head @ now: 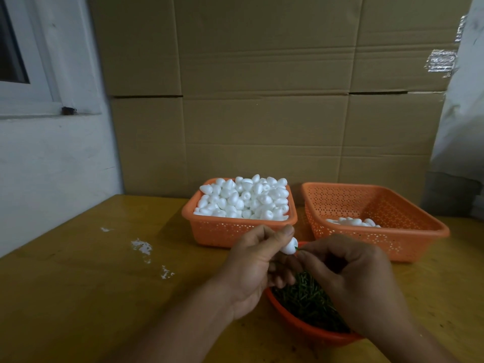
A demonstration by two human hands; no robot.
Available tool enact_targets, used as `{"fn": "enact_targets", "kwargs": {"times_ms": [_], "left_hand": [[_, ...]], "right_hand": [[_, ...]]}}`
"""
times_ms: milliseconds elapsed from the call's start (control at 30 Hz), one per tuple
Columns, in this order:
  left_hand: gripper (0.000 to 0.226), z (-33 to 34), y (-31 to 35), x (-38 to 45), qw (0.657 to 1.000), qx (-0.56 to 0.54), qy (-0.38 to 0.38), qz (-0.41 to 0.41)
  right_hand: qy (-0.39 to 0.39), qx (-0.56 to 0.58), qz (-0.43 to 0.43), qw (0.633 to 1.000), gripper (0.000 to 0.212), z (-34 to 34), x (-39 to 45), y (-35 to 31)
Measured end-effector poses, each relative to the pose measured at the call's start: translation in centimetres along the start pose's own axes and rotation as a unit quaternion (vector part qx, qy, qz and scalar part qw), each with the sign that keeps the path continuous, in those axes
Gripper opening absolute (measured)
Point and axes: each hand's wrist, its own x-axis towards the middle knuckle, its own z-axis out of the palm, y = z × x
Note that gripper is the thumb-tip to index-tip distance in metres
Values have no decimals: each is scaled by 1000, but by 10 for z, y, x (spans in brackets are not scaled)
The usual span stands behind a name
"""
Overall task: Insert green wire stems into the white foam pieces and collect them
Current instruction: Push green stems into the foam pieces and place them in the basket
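Observation:
My left hand [258, 260] pinches a white foam piece [290, 246] between thumb and fingers, just above the bowl. My right hand [348, 273] pinches a green wire stem [297, 248] whose tip meets the foam piece's right end. Below both hands sits an orange bowl [293, 319] filled with green wire stems [306, 297]. Behind, an orange basket [217, 231] is heaped with white foam pieces [246, 199]. To its right a second orange basket [379, 205] holds several finished foam pieces [352, 221] at its front.
Everything stands on a yellow-brown wooden table [91, 284] with white foam crumbs [142, 246] at the left. Large cardboard sheets [262, 100] stand right behind the baskets. A white wall with a window frame [39, 100] is at the left.

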Motion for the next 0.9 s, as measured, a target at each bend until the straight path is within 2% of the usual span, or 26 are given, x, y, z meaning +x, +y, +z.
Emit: {"fn": "enact_targets", "kwargs": {"times_ms": [367,567,700,900], "left_hand": [[32,0,-12,6,987,85,33,132],[17,-2,-9,2,990,54,-6,132],[16,-1,-9,3,989,49,-7,137],[22,-2,-6,0,963,156,10,219]], "right_hand": [[0,-5,7,1000,20,-1,-2,-3],[-14,21,24,999,21,-2,-2,-2],[-13,30,25,999,20,-2,-2,-3],[-7,76,37,996,18,-1,-3,-6]]}}
